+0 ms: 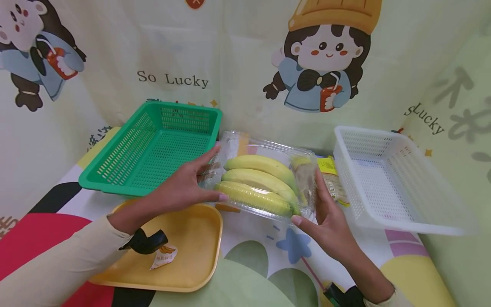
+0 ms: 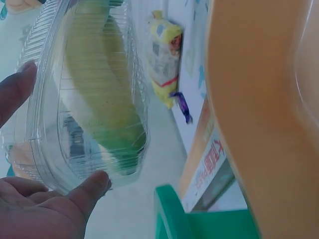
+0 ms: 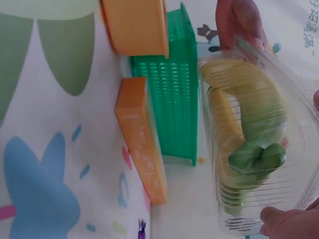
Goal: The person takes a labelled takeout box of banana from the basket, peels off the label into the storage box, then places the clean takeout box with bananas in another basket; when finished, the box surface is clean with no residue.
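Observation:
A clear plastic clamshell box [image 1: 281,148] with bananas [image 1: 258,181] inside is held up off the table, tilted toward the head camera. The left hand [image 1: 184,183] grips its left end, thumb on the near edge and fingers along the side. At the opposite end, the right hand [image 1: 331,224] holds the near right corner, its thumb in front and its fingers behind. In the right wrist view the banana stems [image 3: 256,157] show through the ribbed wall. Part of the left hand's fingers is hidden by the box in the head view.
A green basket [image 1: 180,140] stands at the back left, a white basket [image 1: 379,187] at the right. The yellow tray [image 1: 192,247] at front left holds a small printed paper piece [image 1: 164,257]. Behind the clamshell box lie a yellow packet [image 1: 333,181] and an orange box [image 3: 139,134].

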Demonstrator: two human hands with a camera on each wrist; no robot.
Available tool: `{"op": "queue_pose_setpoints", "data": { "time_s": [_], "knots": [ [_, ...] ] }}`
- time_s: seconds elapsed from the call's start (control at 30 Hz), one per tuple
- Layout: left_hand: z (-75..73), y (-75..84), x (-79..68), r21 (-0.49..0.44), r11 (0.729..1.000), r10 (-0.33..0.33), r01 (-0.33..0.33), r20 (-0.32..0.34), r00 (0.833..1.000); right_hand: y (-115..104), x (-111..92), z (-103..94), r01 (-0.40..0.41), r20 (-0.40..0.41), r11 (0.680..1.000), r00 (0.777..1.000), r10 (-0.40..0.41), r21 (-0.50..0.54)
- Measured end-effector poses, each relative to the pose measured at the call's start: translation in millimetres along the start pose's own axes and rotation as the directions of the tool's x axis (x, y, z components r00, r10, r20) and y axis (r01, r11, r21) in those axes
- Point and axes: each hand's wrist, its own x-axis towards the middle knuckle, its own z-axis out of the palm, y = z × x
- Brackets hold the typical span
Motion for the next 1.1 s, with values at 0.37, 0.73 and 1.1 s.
{"op": "queue_pose_setpoints", "data": {
  "time_s": [0.37, 0.73, 1.1],
  "knots": [
    [-19.0, -9.5, -1.4, 0.055, 0.998, -0.036, 0.035, 0.003, 0.999, 3, 14, 16.9, -0.060, -0.030, 0.995, 0.998, 0.058, -0.075],
    [-29.9, -17.4, 2.0, -0.004, 1.000, -0.016, 0.016, 0.032, 0.999, 3, 27, 21.7, -0.020, -0.029, 0.998, 0.999, 0.019, -0.056],
    [-43.9, -6.4, -2.8, 0.059, 0.997, 0.050, -0.050, -0.008, 0.999, -3, 40, 26.2, 0.080, 0.005, 0.995, 0.997, -0.080, -0.053]
  ]
}}
